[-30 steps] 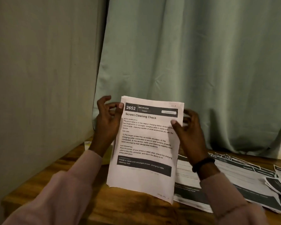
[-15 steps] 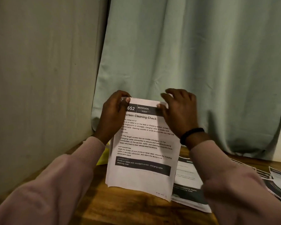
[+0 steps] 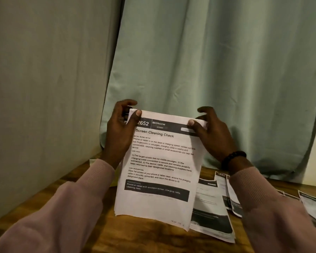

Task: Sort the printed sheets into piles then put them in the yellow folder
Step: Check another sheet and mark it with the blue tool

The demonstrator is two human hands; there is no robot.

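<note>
Pinching the top corners of a stack of printed sheets [image 3: 159,161], the fingers [image 3: 138,113] of the left hand [image 3: 119,131] are curling over the upper left edge with the thumb on the front page, while the right hand [image 3: 211,133] is clamping the upper right corner between thumb and curled fingers. The stack is standing upright, its bottom edge seeming to rest on the wooden counter [image 3: 135,238]. Being thin paper, it is probably handling light, limp and slippery between pages, so gripping both top corners and tapping the lower edge is likely keeping it square. More loose sheets [image 3: 212,216] are lying flat just beside it to the right, in front of a green curtain [image 3: 208,61]
</note>
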